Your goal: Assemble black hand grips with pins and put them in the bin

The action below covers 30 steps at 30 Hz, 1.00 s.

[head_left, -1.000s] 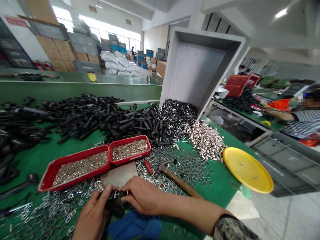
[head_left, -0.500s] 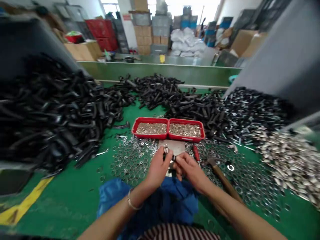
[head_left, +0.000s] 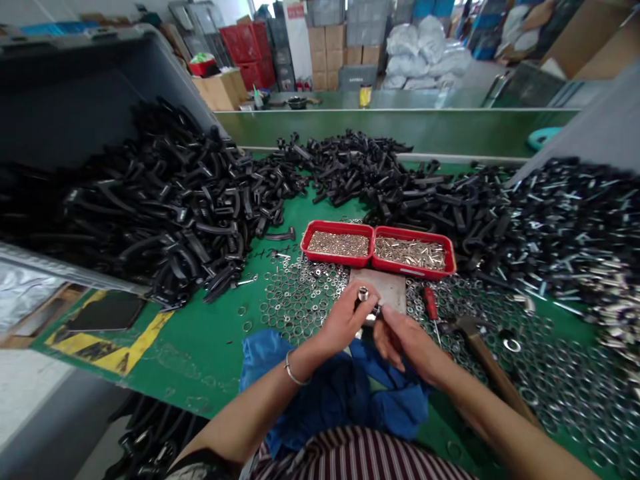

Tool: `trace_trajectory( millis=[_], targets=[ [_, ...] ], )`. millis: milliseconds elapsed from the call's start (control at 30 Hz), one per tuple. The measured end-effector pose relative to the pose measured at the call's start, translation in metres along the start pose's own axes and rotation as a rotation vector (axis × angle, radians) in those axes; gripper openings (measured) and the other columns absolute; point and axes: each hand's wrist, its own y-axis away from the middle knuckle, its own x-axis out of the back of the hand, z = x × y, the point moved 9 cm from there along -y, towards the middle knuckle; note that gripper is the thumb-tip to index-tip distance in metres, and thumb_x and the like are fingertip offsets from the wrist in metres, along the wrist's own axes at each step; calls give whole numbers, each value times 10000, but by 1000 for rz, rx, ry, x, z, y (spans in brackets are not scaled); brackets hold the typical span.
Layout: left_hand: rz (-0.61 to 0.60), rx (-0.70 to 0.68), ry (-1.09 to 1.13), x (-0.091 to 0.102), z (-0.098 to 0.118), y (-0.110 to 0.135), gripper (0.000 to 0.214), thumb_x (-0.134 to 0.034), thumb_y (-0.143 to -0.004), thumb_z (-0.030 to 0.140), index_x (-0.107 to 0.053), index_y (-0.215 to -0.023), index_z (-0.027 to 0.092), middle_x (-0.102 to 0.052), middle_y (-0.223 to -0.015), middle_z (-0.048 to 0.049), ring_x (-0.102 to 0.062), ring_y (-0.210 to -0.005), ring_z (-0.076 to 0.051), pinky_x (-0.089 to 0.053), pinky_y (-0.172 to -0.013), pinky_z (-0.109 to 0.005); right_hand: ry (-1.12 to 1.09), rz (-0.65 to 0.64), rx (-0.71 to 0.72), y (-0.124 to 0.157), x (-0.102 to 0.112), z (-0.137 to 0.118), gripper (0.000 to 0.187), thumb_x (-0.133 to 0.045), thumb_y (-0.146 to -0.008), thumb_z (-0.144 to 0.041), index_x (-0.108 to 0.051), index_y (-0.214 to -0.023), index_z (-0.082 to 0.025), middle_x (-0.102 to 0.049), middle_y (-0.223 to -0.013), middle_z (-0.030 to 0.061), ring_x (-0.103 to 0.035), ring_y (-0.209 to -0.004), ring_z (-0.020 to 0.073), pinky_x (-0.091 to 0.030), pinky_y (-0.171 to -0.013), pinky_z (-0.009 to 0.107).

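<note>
My left hand (head_left: 344,321) is closed around a small black part with a metal end (head_left: 363,295), held upright above a blue cloth (head_left: 325,387). My right hand (head_left: 400,337) pinches at the same part from the right side; what its fingertips grip is too small to name. Both hands hover just in front of a grey metal plate (head_left: 387,287). Two joined red trays (head_left: 377,248) of small silvery pieces lie just beyond the plate. Loose metal rings (head_left: 295,293) are scattered around the hands.
A big heap of black handles (head_left: 175,207) fills the left and back of the green table (head_left: 210,340). Small metal parts (head_left: 575,213) pile up at right. A hammer (head_left: 483,353) and a red-handled screwdriver (head_left: 430,303) lie right of my hands. A grey bin (head_left: 65,87) stands at far left.
The view has swung from right to left across the table. My hands have stayed together on the small part, which is still held in front of the red trays.
</note>
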Motion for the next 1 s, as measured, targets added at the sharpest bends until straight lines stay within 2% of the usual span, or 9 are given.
trace_trajectory(
  millis=[67,167,233,367,500,633,733,833,1000],
  targets=[
    [-20,-116,-37,-2,13,-1,185,-448,-1003,348,-551,-1006,194,-581,-1077,-79,-550,-1061,-198,-436,-982,-351,-67,-143,-87,1,-12,5,673,-128,-958,-701,-564,-833,-204,-576,-561,12,-406,-356,126,-302,-354,251],
    [40,-71,-31,2,9,-1,190,-411,-1015,322,-544,-993,188,-565,-1041,-81,-550,-1012,-195,-450,-953,-356,140,134,53,2,17,-10,499,-483,-884,-693,-574,-906,-204,-637,-735,37,-527,-511,136,-363,-425,239],
    [90,-42,-15,5,6,1,192,-389,-1021,308,-535,-998,186,-557,-1040,-82,-551,-999,-192,-457,-939,-355,201,226,103,6,26,-15,443,-558,-868,-651,-575,-872,-208,-620,-729,27,-526,-533,132,-379,-453,235],
    [20,-169,-80,-6,18,7,146,-448,-1002,307,-527,-977,188,-545,-1065,-92,-534,-1050,-203,-449,-963,-367,0,-79,-68,9,0,5,584,-221,-977,-664,-566,-843,-213,-538,-548,-19,-367,-354,113,-300,-365,247],
    [116,-101,-78,0,14,8,173,-397,-1019,299,-513,-962,185,-547,-997,-76,-542,-975,-189,-465,-918,-358,141,169,54,14,21,-9,435,-558,-877,-644,-546,-826,-211,-590,-659,-3,-494,-488,118,-363,-435,228],
    [79,-212,-100,-6,29,11,151,-467,-992,312,-524,-951,179,-547,-1018,-87,-541,-1017,-200,-461,-927,-355,-74,-97,-63,18,-4,-1,593,-194,-993,-636,-557,-808,-205,-508,-495,-23,-422,-355,128,-394,-404,275],
    [115,-57,-35,-7,17,8,208,-433,-1005,359,-531,-959,181,-564,-1001,-79,-552,-985,-198,-464,-912,-355,87,157,128,19,19,-21,412,-462,-955,-579,-592,-1053,-201,-670,-760,42,-651,-633,192,-548,-671,352],
    [249,193,74,-4,-9,10,297,-336,-1033,399,-525,-960,181,-571,-913,-53,-556,-867,-182,-476,-836,-339,309,487,357,29,39,-44,434,-695,-826,-521,-585,-1120,-222,-673,-1058,111,-657,-976,265,-521,-897,429],
    [213,-20,-104,-4,7,10,219,-414,-1008,364,-513,-953,176,-536,-1009,-86,-527,-981,-203,-447,-938,-369,-118,188,61,10,11,-14,341,-536,-926,-561,-513,-872,-226,-609,-721,6,-530,-486,135,-480,-482,299]
  ],
)
